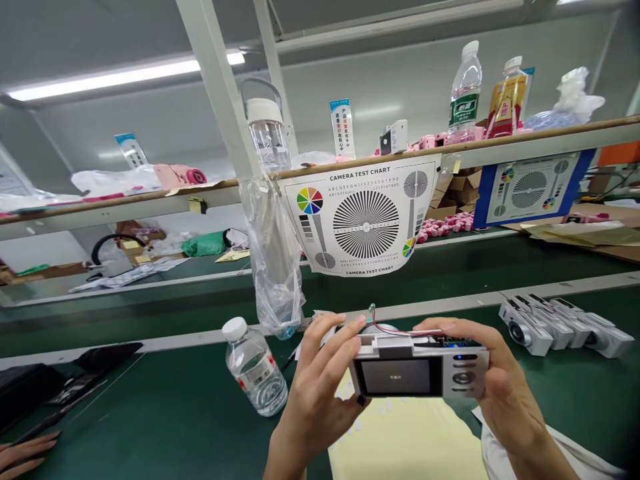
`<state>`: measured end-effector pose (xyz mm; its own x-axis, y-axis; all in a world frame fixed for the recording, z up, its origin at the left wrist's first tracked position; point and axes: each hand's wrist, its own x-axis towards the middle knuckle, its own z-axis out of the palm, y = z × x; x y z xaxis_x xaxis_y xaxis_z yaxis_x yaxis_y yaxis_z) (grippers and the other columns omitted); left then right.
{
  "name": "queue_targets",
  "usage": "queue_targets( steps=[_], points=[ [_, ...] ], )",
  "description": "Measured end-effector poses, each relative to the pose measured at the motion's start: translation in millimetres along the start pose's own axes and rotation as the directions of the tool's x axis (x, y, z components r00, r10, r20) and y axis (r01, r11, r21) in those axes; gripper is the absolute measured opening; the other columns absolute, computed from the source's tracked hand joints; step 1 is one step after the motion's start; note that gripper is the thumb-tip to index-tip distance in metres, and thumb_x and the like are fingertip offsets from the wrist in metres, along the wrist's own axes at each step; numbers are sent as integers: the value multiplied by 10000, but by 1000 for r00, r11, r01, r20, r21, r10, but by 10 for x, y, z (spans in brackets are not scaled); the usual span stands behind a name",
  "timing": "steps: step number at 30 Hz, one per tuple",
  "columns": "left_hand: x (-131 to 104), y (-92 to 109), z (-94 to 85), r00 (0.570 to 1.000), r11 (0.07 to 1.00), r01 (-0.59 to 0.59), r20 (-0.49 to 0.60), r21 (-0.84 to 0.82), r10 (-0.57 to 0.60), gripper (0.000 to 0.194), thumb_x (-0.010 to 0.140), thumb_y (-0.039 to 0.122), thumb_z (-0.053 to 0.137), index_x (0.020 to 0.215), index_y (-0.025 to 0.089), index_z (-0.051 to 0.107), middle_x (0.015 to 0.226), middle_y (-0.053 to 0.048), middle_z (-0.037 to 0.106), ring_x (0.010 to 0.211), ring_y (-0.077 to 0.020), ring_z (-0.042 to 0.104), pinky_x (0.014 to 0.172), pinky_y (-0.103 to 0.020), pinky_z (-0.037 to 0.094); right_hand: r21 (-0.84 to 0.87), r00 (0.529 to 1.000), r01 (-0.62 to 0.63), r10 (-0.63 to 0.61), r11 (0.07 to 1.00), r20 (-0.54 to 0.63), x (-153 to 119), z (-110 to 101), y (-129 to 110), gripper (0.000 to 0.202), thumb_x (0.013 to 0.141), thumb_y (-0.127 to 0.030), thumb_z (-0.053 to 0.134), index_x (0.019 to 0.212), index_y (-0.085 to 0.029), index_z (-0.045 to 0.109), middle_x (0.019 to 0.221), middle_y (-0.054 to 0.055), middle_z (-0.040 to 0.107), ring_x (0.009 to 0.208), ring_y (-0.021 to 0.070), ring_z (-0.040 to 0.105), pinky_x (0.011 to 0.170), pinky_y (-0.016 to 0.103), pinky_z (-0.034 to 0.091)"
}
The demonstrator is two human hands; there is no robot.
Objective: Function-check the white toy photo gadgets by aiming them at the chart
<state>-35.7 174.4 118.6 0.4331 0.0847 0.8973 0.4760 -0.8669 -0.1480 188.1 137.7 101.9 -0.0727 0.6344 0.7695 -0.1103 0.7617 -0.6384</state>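
We hold both hands up front, close to level, palms facing inward. Left hand (316,388) grips from our left, fingers (340,343) arched over top, tips toward right, thumb tucked low. Right hand (511,390) grips from opposite side, index finger (440,325) stretched leftward along top, right thumb (497,381) bent. Wrists bare; left forearm (285,459) and right forearm (545,455) slant inward from below.

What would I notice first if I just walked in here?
Probably the big test chart, striped like a sunburst, hanging from the shelf in the middle. Below it, the left hand and right hand hold a silver camera with a glowing blue light. More cameras lie on the bench at right.
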Motion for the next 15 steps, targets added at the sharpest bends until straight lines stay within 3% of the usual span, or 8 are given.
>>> queue_targets(
  steps=[4, 7, 10, 13, 15],
  points=[
    [9, 106, -34, 999, 999, -36, -34, 37, 37, 433, 822, 109, 645, 1225, 131, 487, 1183, -173, 692, 1230, -256, 551, 1016, -475, 503, 9, 991, 121, -121, 993, -66, 8, 24, 51, 348, 994, -472, 388, 1216, -337, 619, 1097, 34, 707, 1002, 225, 677, 820, 348, 601],
    [4, 212, -57, 996, 991, -50, -61, 126, 58, 254, 828, 54, 624, 1053, 151, 562, 1156, -127, 711, 1256, -237, 547, 1046, -470, 495, -5, 962, 243, -241, 970, -130, -4, 37, 97, 325, 986, -465, 418, 1170, -341, 655, 1009, 26, 727, 870, 223, 693, 704, 350, 607],
    [-4, 287, -77, 995, 981, -70, -57, 179, 81, 227, 811, 20, 633, 970, 165, 561, 1126, -88, 721, 1273, -215, 534, 1076, -447, 478, -18, 937, 307, -305, 952, -170, -29, 51, 111, 316, 991, -424, 432, 1157, -323, 681, 992, 31, 740, 817, 225, 696, 658, 358, 603],
    [-13, 287, -80, 995, 988, -63, -66, 140, 72, 287, 786, -7, 634, 1014, 148, 553, 1130, -110, 710, 1252, -219, 543, 1092, -440, 455, 5, 943, 282, -276, 959, -188, -48, 69, 68, 326, 985, -443, 435, 1137, -316, 694, 986, 23, 742, 829, 216, 695, 682, 342, 608],
    [-17, 244, -73, 996, 999, -32, -77, 18, 33, 339, 801, 86, 661, 1112, 132, 536, 1112, -139, 700, 1185, -248, 579, 1036, -451, 493, 87, 971, 153, -133, 984, -196, -48, 76, 4, 337, 966, -493, 454, 1139, -326, 690, 1067, 18, 728, 901, 212, 694, 768, 325, 606]
  ],
)
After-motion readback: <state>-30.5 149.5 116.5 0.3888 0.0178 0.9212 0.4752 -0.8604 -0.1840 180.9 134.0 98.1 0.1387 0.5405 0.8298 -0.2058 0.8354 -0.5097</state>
